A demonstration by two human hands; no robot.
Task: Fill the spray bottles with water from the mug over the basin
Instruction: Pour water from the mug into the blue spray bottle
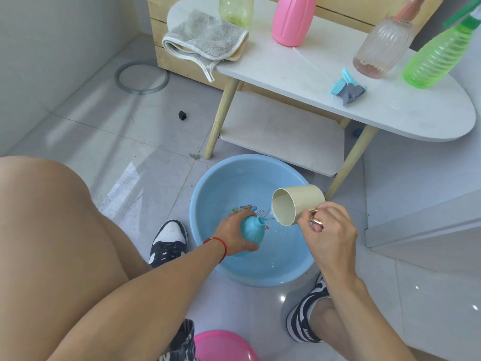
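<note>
While left hand point(235, 234) grips half-hidden bottle point(251, 229) | right hand point(329, 230) pinches mug point(296, 205) handle

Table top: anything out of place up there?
Yes. A blue spray head lies loose on the white table, detached from any bottle, and the grey cloth hangs over the table's edge.

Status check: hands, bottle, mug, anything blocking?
Left hand grips blue bottle over basin. Right hand holds mug by handle, tipped at the open bottle neck. Nothing in the way.
</note>
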